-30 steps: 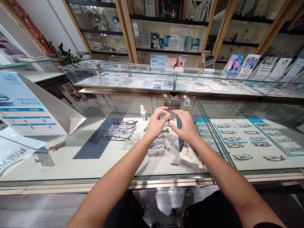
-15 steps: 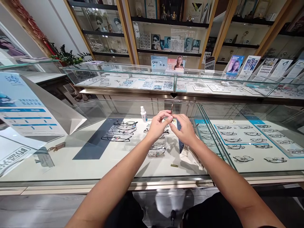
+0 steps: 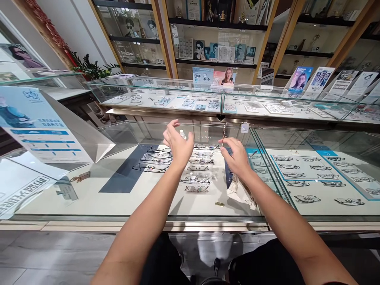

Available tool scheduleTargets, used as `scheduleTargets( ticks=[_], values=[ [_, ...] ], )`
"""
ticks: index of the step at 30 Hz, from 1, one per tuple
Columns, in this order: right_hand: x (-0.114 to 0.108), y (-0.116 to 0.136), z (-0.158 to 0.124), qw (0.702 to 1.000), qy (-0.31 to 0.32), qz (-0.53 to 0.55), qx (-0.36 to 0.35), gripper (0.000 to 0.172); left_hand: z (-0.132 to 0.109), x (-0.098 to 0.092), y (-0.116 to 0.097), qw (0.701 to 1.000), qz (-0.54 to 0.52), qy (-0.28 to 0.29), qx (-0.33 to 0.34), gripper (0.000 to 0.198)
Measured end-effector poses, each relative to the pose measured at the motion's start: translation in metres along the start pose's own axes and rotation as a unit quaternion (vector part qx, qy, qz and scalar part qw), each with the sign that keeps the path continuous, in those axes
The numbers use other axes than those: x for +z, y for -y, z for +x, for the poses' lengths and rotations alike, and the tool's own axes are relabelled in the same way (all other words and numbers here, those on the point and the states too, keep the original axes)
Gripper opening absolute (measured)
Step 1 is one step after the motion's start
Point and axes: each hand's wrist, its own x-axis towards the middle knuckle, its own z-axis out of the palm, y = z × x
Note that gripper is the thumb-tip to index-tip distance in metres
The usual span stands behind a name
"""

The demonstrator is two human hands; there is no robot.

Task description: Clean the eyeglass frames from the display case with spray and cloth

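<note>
Over the counter, left grip spreads open, raised; right grip pinches upright glasses.

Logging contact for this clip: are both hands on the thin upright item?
No, only the right hand holds the thin item; the left hand is apart from it, by the white bottle.

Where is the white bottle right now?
In the head view, the white bottle shows slightly left of centre, just beyond the person's left hand, which hides its lower part.
</note>
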Motion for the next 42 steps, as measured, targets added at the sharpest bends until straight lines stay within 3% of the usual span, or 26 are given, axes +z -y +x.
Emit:
scheduleTargets(
  ticks=[4, 7, 16, 19, 22, 23, 25, 28, 30, 32, 34, 38, 40, 42],
  values=[
    [0.001, -0.005, 0.001, 1.0, -0.014, 0.009, 0.013, 0.026, 0.017, 0.003, 0.029, 0.995, 0.059, 0.044, -0.064, 0.077],
    [0.003, -0.008, 0.001, 0.999, -0.022, 0.014, 0.02, 0.028, 0.022, 0.008, 0.048, 0.987, 0.095, 0.083, -0.102, 0.079],
    [0.001, -0.008, 0.003, 0.999, -0.024, 0.012, 0.028, 0.028, 0.024, 0.016, 0.067, 0.962, 0.188, 0.149, -0.131, 0.03],
    [0.002, -0.007, 0.003, 0.999, -0.028, 0.025, 0.031, 0.028, 0.025, 0.014, 0.063, 0.964, 0.179, 0.157, -0.116, 0.019],
    [0.002, -0.008, 0.004, 0.995, -0.036, 0.08, 0.044, 0.025, 0.027, 0.014, 0.051, 0.984, -0.023, 0.157, -0.081, 0.026],
    [0.002, -0.008, 0.005, 0.992, -0.038, 0.109, 0.054, 0.023, 0.027, 0.014, 0.045, 0.974, -0.121, 0.172, -0.084, 0.033],
    [0.003, -0.009, 0.006, 0.983, -0.043, 0.164, 0.074, 0.02, 0.026, 0.015, 0.032, 0.925, -0.288, 0.216, -0.123, 0.049],
    [0.002, -0.008, 0.008, 0.97, -0.043, 0.222, 0.094, 0.023, 0.02, 0.012, 0.012, 0.851, -0.405, 0.272, -0.195, 0.051],
    [0.001, -0.006, 0.009, 0.962, -0.029, 0.25, 0.102, 0.031, 0.015, 0.007, 0.001, 0.819, -0.431, 0.311, -0.215, 0.044],
    [0.0, -0.002, 0.01, 0.955, -0.009, 0.276, 0.106, 0.037, 0.011, 0.0, -0.008, 0.795, -0.433, 0.365, -0.216, 0.068],
    [-0.001, 0.001, 0.01, 0.949, 0.01, 0.298, 0.104, 0.041, 0.007, -0.005, -0.015, 0.787, -0.415, 0.407, -0.207, 0.088],
    [-0.002, 0.007, 0.009, 0.936, 0.037, 0.333, 0.11, 0.046, 0.002, -0.006, -0.02, 0.783, -0.388, 0.444, -0.199, 0.097],
    [-0.003, 0.008, 0.01, 0.928, 0.055, 0.348, 0.125, 0.048, -0.002, 0.0, -0.018, 0.799, -0.362, 0.444, -0.183, 0.096],
    [-0.004, 0.01, 0.01, 0.92, 0.078, 0.359, 0.139, 0.049, -0.007, 0.008, -0.014, 0.84, -0.313, 0.416, -0.151, 0.09]
  ],
)
